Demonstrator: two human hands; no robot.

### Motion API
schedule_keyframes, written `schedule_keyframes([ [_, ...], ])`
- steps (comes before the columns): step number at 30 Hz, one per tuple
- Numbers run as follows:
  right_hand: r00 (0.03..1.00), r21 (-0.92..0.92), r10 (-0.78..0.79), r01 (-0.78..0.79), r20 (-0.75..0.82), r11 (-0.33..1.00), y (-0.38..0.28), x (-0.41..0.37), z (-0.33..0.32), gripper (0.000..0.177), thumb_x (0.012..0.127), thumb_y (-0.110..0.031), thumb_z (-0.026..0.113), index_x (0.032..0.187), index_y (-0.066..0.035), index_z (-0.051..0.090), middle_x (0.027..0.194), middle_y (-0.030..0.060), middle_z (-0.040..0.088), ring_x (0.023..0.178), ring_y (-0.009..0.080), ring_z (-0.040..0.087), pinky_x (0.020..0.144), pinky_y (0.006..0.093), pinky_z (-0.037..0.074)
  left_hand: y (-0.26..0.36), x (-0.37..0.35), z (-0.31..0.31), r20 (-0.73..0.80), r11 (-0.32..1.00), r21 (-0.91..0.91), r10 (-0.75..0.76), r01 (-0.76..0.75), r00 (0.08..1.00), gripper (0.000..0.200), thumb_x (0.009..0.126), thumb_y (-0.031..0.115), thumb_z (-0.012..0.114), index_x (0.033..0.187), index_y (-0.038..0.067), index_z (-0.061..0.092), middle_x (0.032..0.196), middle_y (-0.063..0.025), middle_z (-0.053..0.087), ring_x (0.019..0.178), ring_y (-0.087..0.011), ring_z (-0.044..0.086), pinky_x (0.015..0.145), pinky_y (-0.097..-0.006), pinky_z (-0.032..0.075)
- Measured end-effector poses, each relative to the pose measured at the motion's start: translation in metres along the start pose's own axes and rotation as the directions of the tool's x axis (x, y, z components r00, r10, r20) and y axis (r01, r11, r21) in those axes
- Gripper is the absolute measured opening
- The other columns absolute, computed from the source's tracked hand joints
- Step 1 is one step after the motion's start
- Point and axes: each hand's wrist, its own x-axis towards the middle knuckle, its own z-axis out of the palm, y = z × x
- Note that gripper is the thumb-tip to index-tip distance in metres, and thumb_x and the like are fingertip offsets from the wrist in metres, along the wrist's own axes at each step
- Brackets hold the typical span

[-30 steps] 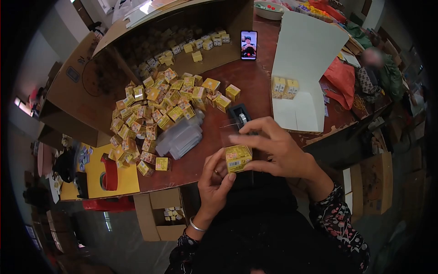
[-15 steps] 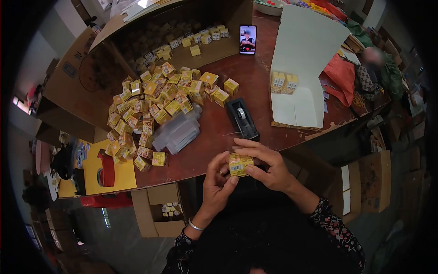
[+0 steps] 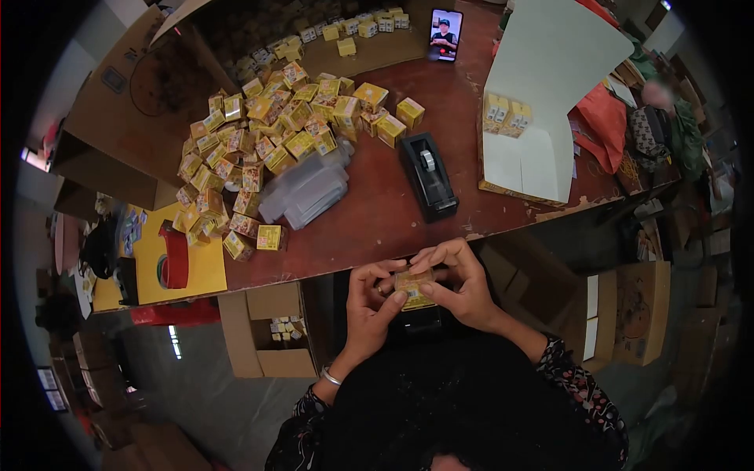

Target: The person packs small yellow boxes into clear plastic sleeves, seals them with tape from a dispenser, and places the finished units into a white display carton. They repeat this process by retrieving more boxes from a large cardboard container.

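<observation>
Looking through the head camera from far away, I see the left hand (image 3: pixel 369 310) and the right hand (image 3: pixel 470 294) both holding one small yellow box (image 3: pixel 415 292). One hand grips each side of it. The box is up in front of the black clothes (image 3: pixel 440 385), just on the near side of the edge of the red worktop (image 3: pixel 369 235). A black tape holder (image 3: pixel 437 195) sits on the worktop, a bit past the hands. To its left lie some clear plastic pieces (image 3: pixel 308 195), and a big heap of yellow boxes (image 3: pixel 271 129) is right beside them. To the right, a white box (image 3: pixel 542 169) has its lid up, with a few little packs (image 3: pixel 506 115) inside. A phone (image 3: pixel 446 35) stands at the back. Below the worktop, I spot an open brown box (image 3: pixel 275 302) with tiny boxes (image 3: pixel 288 330) in it.
</observation>
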Motion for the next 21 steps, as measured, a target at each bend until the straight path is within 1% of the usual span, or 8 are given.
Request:
schedule_keyframes([
  [1, 1.000, -0.003, -0.002, 0.002, 0.030, 1.000, 0.002, 0.000, -0.002, 0.015, 0.096, -0.005, 0.069, 0.097, -0.003, 0.054, 0.121, 0.0123, 0.062, 0.123, 0.0211, 0.059, 0.099, 0.0359, 0.055, -0.002, -0.002, -0.006, 0.015, 0.998, 0.055, -0.014, 0.013, 1.000, 0.020, 0.099, 0.008, 0.065, 0.118, 0.002, 0.060, 0.139, -0.0154, 0.054, 0.120, -0.0200, 0.058, 0.100, -0.0344, 0.049],
  [3, 0.996, -0.006, -0.003, 0.004, 0.090, 1.000, 0.009, -0.002, -0.007, 0.018, 0.095, -0.009, 0.074, 0.098, -0.003, 0.056, 0.121, 0.0115, 0.061, 0.113, 0.0172, 0.065, 0.095, 0.0339, 0.057, -0.007, -0.005, -0.012, 0.057, 0.995, 0.098, -0.031, 0.025, 0.998, 0.020, 0.099, 0.007, 0.065, 0.118, 0.002, 0.061, 0.140, -0.0146, 0.053, 0.120, -0.0194, 0.059, 0.096, -0.0327, 0.052],
  [5, 0.991, -0.055, 0.084, -0.078, 0.104, 0.995, 0.009, -0.006, -0.011, 0.020, 0.093, -0.011, 0.076, 0.097, -0.004, 0.057, 0.119, 0.0107, 0.063, 0.113, 0.0174, 0.064, 0.095, 0.0349, 0.057, -0.011, -0.008, -0.014, 0.117, 0.997, 0.073, -0.036, 0.028, 0.992, 0.018, 0.100, 0.007, 0.066, 0.117, 0.002, 0.062, 0.141, -0.0124, 0.051, 0.119, -0.0178, 0.060, 0.088, -0.0290, 0.055],
  [8, 0.981, -0.103, 0.174, -0.165, 0.084, 0.981, 0.004, -0.008, -0.006, 0.022, 0.091, -0.013, 0.079, 0.096, -0.004, 0.060, 0.115, 0.0095, 0.065, 0.112, 0.0174, 0.065, 0.095, 0.0349, 0.057, -0.016, -0.013, -0.016, 0.087, 0.999, 0.019, -0.050, 0.049, 0.995, 0.018, 0.100, 0.006, 0.067, 0.117, 0.002, 0.064, 0.140, -0.0122, 0.051, 0.123, -0.0195, 0.060, 0.093, -0.0311, 0.056],
  [11, 0.970, -0.173, 0.224, -0.205, 0.093, 0.963, -0.007, -0.005, -0.005, 0.022, 0.089, -0.009, 0.081, 0.097, -0.004, 0.062, 0.113, 0.0079, 0.066, 0.115, 0.0189, 0.065, 0.095, 0.0341, 0.057, -0.003, -0.009, -0.020, 0.140, 0.988, 0.155, -0.050, 0.028, 0.989, 0.021, 0.096, 0.006, 0.071, 0.116, 0.002, 0.065, 0.140, -0.0121, 0.050, 0.124, -0.0207, 0.061, 0.098, -0.0340, 0.057],
  [14, 0.964, -0.235, 0.237, -0.203, 0.123, 0.950, -0.015, 0.000, -0.007, 0.019, 0.087, -0.006, 0.082, 0.095, -0.004, 0.065, 0.111, 0.0077, 0.066, 0.116, 0.0190, 0.064, 0.095, 0.0333, 0.057, 0.019, -0.005, -0.017, 0.191, 0.983, 0.169, -0.101, 0.069, 0.976, 0.023, 0.093, 0.007, 0.076, 0.114, 0.002, 0.068, 0.138, -0.0110, 0.053, 0.121, -0.0207, 0.062, 0.103, -0.0367, 0.056],
  [17, 0.961, -0.247, 0.245, -0.208, 0.130, 0.946, -0.019, 0.002, -0.005, 0.017, 0.086, -0.006, 0.082, 0.090, -0.004, 0.066, 0.109, 0.0081, 0.066, 0.114, 0.0181, 0.065, 0.094, 0.0322, 0.057, 0.030, 0.001, -0.015, 0.173, 0.958, 0.269, -0.145, 0.095, 0.974, 0.019, 0.090, 0.007, 0.078, 0.107, 0.002, 0.071, 0.129, -0.0100, 0.060, 0.116, -0.0186, 0.065, 0.100, -0.0343, 0.057],
  [21, 0.968, -0.274, 0.228, -0.192, 0.103, 0.942, -0.021, 0.005, -0.003, 0.016, 0.087, -0.006, 0.082, 0.086, -0.004, 0.066, 0.105, 0.0079, 0.067, 0.108, 0.0174, 0.067, 0.091, 0.0310, 0.056, 0.034, 0.008, -0.013, 0.147, 0.922, 0.385, -0.088, 0.025, 0.985, 0.013, 0.091, 0.008, 0.077, 0.102, 0.002, 0.075, 0.113, -0.0094, 0.069, 0.105, -0.0175, 0.068, 0.092, -0.0314, 0.057],
])
